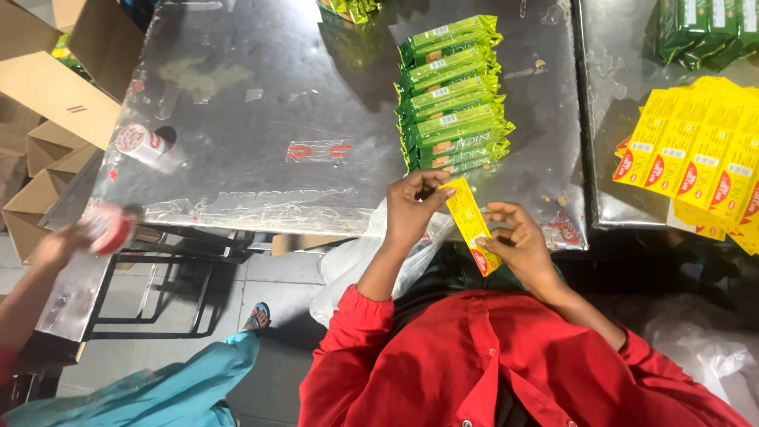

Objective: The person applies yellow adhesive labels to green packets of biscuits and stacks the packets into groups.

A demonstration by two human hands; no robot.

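While pinched by left hand (411, 207) and right hand (512, 237) | yellow packet (471, 225) judged light, crinkly | best held at ends | green packets (455, 95) stacked beyond.

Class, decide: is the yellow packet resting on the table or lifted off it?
Lifted: both hands hold the yellow packet in the air at the table's near edge.

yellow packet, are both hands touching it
Touching. The head view shows the left hand pinching the top end of the yellow packet and the right hand gripping its lower end.
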